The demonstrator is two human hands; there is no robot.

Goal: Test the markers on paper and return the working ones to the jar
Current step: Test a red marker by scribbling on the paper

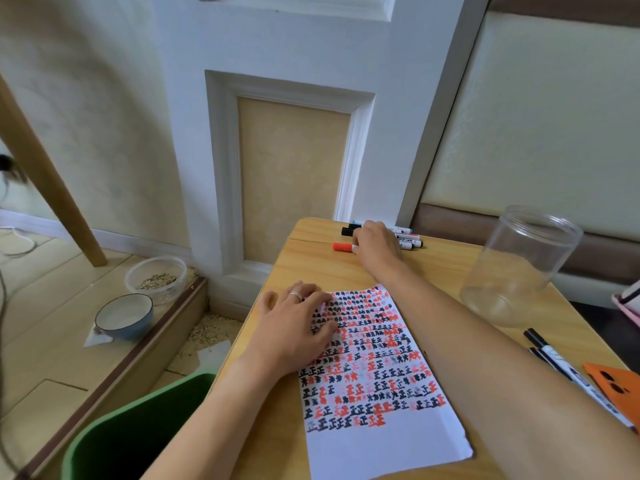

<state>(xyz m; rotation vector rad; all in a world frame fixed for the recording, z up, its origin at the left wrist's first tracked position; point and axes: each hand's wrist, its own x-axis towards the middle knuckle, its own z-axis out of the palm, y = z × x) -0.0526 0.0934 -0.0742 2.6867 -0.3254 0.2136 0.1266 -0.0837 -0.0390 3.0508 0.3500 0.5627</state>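
Paper (377, 382) full of red and black test marks sits closest on the bench (311, 268), left hand (294, 327) flat on it with fingers spread. Empty clear jar (519, 268) to the right. Farther back, right hand (375, 245) rests over the markers (408, 237), grip hard to tell.

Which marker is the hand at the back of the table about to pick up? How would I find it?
Start at the far edge of the wooden table, where a small pile of markers lies by the wall. The right hand rests on that pile. The one you want is the red-capped marker, nearest the paper; the caps beside it look black.
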